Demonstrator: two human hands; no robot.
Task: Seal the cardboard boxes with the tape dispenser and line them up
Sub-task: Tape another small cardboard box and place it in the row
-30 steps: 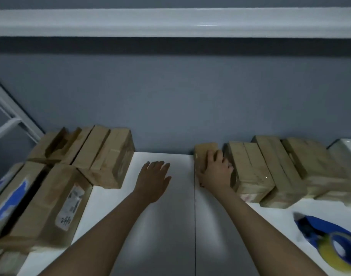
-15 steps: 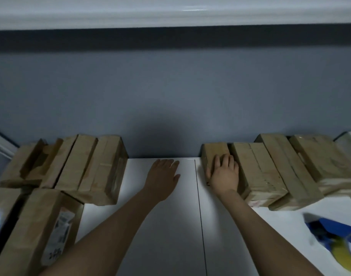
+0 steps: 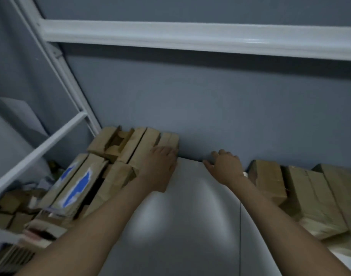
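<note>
Grey wall (image 3: 210, 106) behind, white table (image 3: 190, 226) below. Boxes in 2 groups: left cluster (image 3: 130, 144) at wall, approx 4 upright, plus 2 flat boxes (image 3: 79, 186) w/ blue patches, print unreadable. Right row (image 3: 309, 196) has 3 in view. Left hand (image 3: 160, 168) flat, fingers laid on end box (image 3: 168, 139) of left cluster. Right hand (image 3: 226, 166) relaxed on table near wall — holds nothing.

Left hand (image 3: 160, 166) and right hand (image 3: 226, 166): both bare. Left forearm (image 3: 103, 226) and right forearm (image 3: 280, 222): uncovered along their whole visible length. Blur softens the fingers, so nails and finer marks cannot be made out.
</note>
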